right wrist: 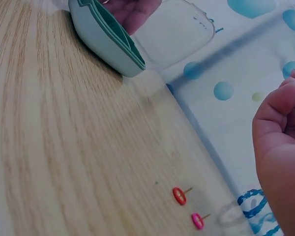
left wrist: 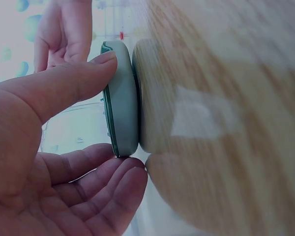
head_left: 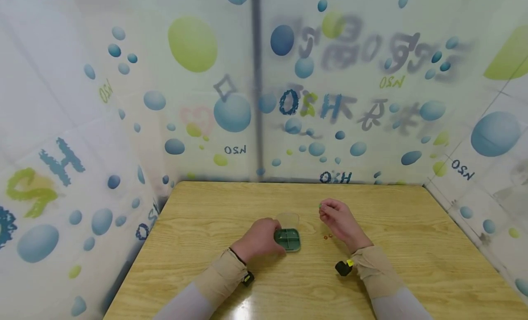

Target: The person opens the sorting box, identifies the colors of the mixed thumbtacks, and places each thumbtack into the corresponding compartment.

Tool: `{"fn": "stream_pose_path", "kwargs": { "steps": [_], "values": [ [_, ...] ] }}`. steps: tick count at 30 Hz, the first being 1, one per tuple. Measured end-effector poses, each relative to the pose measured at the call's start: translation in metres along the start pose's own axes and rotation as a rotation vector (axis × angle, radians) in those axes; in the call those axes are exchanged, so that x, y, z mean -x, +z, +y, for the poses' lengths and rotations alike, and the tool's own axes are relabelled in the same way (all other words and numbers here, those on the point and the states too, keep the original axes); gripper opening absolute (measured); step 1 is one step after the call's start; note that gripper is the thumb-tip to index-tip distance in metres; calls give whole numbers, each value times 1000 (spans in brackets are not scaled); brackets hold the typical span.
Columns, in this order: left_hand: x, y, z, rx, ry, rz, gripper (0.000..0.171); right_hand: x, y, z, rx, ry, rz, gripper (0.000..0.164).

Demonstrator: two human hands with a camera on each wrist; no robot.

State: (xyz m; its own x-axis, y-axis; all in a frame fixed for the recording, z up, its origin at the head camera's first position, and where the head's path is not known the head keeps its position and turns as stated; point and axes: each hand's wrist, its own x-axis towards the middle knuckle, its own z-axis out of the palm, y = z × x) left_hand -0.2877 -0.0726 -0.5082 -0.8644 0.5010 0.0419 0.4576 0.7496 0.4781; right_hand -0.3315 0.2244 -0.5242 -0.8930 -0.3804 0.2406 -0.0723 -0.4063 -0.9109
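Head camera: a person's left hand grips a green divided box, its clear lid open, on a wood-grained table, while the right hand, to the box's right, pinches a small green piece. A red pin and a pink pin lie nearby.

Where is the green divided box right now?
In the head view, the green divided box is on the table, slightly right of the picture's centre, gripped at its left side by the left hand, its clear lid open beyond it.
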Motion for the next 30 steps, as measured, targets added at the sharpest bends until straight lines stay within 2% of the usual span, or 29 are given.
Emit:
{"fn": "stream_pose_path", "kwargs": {
  "steps": [7,17,26,30],
  "values": [
    [1,0,2,0,-4,4,52,2,-6,5,-186,-35,4,43],
    [2,-1,4,6,-4,1,51,6,-13,10,-325,-37,95,39],
    [2,0,4,25,-8,-6,52,6,-16,11,-413,-44,101,44],
    [2,0,5,27,-9,-10,53,7,-18,10,-506,-50,86,40]
  ]
}}
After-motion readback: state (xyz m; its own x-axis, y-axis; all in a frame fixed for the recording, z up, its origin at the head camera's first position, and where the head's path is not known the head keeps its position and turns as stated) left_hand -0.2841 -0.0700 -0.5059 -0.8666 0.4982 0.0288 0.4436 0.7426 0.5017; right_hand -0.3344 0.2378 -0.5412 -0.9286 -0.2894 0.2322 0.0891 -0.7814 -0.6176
